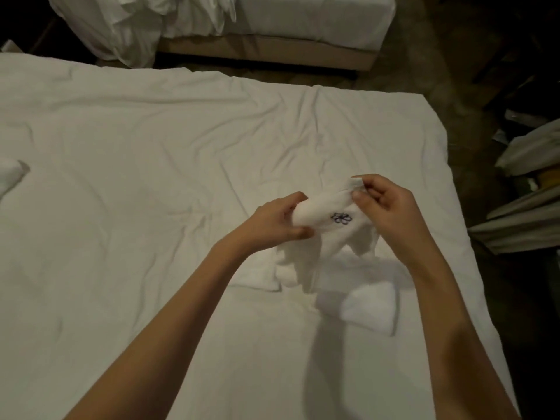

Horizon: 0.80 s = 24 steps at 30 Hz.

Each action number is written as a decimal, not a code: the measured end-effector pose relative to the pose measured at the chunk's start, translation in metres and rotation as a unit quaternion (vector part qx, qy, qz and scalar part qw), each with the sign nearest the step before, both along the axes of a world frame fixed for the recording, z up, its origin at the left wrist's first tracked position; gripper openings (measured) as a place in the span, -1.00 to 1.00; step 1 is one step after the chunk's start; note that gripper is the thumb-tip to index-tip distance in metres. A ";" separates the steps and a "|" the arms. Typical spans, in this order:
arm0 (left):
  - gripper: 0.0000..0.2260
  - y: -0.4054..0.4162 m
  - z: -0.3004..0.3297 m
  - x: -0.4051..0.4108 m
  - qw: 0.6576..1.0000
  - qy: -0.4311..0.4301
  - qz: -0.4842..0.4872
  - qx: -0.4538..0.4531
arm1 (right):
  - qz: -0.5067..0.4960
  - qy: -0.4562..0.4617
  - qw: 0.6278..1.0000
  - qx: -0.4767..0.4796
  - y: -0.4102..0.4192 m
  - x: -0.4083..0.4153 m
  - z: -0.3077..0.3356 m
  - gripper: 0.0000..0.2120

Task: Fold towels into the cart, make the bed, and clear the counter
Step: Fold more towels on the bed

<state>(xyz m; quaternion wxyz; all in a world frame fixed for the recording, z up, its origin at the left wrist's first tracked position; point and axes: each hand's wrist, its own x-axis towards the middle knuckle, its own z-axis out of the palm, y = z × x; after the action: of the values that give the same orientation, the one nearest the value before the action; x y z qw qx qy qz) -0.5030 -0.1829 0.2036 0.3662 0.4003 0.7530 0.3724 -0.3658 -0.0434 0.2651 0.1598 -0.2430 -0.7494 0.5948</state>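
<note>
The bed (151,177) spreads wide under a wrinkled white sheet, with a second bed (303,25) beyond it. Above its right side a small white towel (327,234) hangs between both hands, a dark flower stitched on it. The left hand (272,219) curls around the towel's bunched left end. The right hand (385,201) pinches the upper right corner between thumb and fingers. Two folded towels (369,310) lie just below.
</note>
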 end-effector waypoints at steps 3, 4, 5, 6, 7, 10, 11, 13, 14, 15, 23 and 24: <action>-0.60 -0.015 -0.006 0.000 0.996 0.047 -0.017 -0.071 | -0.030 0.024 0.999 -0.005 0.004 0.013 0.012 -0.81; -0.57 -0.021 -0.010 0.000 0.996 0.030 -0.014 -0.085 | -0.042 0.027 0.999 -0.007 0.004 0.017 0.014 -0.83; -0.58 -0.027 -0.014 0.000 0.996 0.009 -0.007 -0.090 | -0.049 0.028 0.998 -0.010 0.004 0.019 0.016 -0.85; -0.64 -0.034 -0.018 0.002 0.995 -0.010 -0.002 -0.097 | -0.055 0.026 0.998 -0.010 0.004 0.021 0.017 -0.86; -0.69 -0.039 -0.022 0.003 0.995 -0.019 -0.002 -0.103 | -0.061 0.025 0.998 -0.010 0.004 0.023 0.017 -0.86; -0.45 -0.055 -0.032 0.006 0.994 -0.032 0.017 -0.107 | -0.112 0.038 0.993 -0.017 0.006 0.029 0.019 -0.86; -0.42 -0.060 -0.035 0.006 0.993 -0.038 0.029 -0.108 | -0.137 0.045 0.989 -0.023 0.008 0.031 0.019 -0.87; -0.55 -0.070 -0.037 0.003 0.990 -0.050 0.068 -0.113 | -0.173 0.045 0.983 -0.031 0.014 0.035 0.016 -0.88; -0.61 -0.074 -0.036 0.002 0.988 -0.072 0.091 -0.106 | -0.184 0.037 0.982 -0.029 0.016 0.037 0.013 -0.88; -0.64 -0.078 -0.034 0.002 0.984 -0.103 0.111 -0.090 | -0.193 0.026 0.981 -0.021 0.019 0.038 0.008 -0.89; -0.78 -0.042 0.019 0.039 0.935 -0.273 0.228 0.000 | -0.228 -0.013 0.973 0.008 -0.022 0.022 -0.039 -0.90; -0.79 -0.036 0.024 0.046 0.933 -0.281 0.225 0.003 | -0.213 -0.010 0.977 0.007 -0.036 0.018 -0.042 -0.90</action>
<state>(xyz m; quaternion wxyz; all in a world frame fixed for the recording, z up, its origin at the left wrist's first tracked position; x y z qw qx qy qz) -0.4570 -0.2192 0.2272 0.4687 0.1006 0.6885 0.5443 -0.3477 -0.0792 0.2226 0.2771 -0.4018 -0.6863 0.5393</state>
